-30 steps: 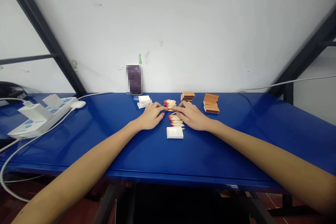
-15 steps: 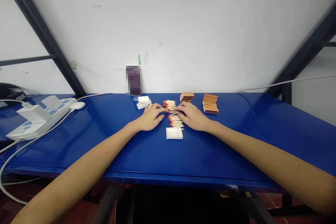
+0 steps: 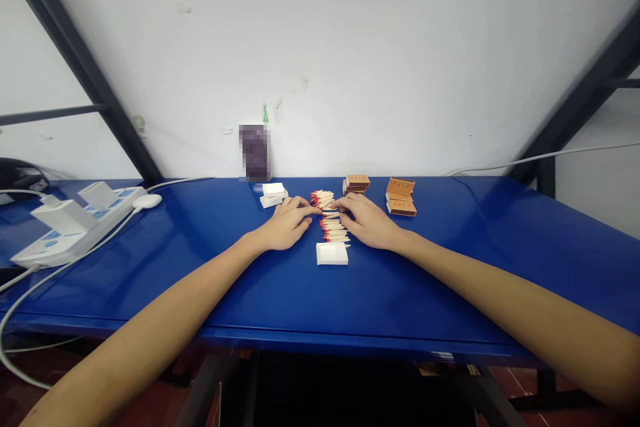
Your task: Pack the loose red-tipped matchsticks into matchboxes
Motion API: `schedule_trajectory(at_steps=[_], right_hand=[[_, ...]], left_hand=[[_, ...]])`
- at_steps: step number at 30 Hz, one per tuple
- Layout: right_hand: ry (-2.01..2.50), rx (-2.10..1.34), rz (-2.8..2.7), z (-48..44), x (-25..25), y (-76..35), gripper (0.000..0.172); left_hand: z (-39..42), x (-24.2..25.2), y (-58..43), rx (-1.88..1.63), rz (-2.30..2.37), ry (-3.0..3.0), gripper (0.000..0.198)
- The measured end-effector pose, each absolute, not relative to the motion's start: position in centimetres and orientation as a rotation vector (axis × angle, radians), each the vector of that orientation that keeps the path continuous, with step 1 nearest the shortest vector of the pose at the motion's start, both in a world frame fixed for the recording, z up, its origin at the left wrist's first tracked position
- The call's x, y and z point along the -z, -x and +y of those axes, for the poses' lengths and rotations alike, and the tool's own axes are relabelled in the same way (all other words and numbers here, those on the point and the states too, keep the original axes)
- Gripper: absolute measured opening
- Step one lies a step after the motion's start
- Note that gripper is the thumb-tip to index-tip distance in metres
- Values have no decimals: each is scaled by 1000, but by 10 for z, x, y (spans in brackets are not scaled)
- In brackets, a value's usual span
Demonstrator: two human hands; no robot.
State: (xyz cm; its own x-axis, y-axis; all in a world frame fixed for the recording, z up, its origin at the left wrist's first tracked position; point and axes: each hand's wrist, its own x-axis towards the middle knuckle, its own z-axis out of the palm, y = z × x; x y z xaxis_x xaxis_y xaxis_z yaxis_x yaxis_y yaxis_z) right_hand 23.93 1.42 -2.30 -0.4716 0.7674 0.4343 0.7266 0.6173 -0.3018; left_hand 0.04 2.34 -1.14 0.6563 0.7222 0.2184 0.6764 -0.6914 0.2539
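Red-tipped matches (image 3: 335, 228) lie side by side in a row on the blue table, and a thicker heap of matches (image 3: 323, 199) sits just behind them. My left hand (image 3: 289, 223) rests at the red heads, its index fingertip touching a match between row and heap; thumb and fingers are apart. From the other side, my right hand (image 3: 367, 220) has its index finger and thumb spread by the plain ends of the matches. Neither hand grips anything that I can see. In front of the row is a white matchbox tray (image 3: 333, 253).
White trays (image 3: 273, 193) are stacked behind my left hand. Brown matchboxes (image 3: 357, 183) and an opened matchbox stack (image 3: 401, 199) stand at the back right. A phone-like panel (image 3: 255, 153) leans on the wall. A power strip (image 3: 75, 240) with cables occupies the left.
My left thumb has shifted slightly in toward the index finger. My right fingertips have moved a little to the right, leaving more of the matches between the hands visible.
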Motion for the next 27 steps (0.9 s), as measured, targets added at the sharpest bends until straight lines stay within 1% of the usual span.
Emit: schedule_trajectory(at_steps=[19, 27], right_hand=[[1212, -63, -2308, 16, 26, -241, 29], [1182, -86, -2325, 15, 25, -241, 30]], left_hand=[[19, 9, -2, -486, 1133, -2704, 41], [18, 8, -2, -494, 1103, -2726, 38]])
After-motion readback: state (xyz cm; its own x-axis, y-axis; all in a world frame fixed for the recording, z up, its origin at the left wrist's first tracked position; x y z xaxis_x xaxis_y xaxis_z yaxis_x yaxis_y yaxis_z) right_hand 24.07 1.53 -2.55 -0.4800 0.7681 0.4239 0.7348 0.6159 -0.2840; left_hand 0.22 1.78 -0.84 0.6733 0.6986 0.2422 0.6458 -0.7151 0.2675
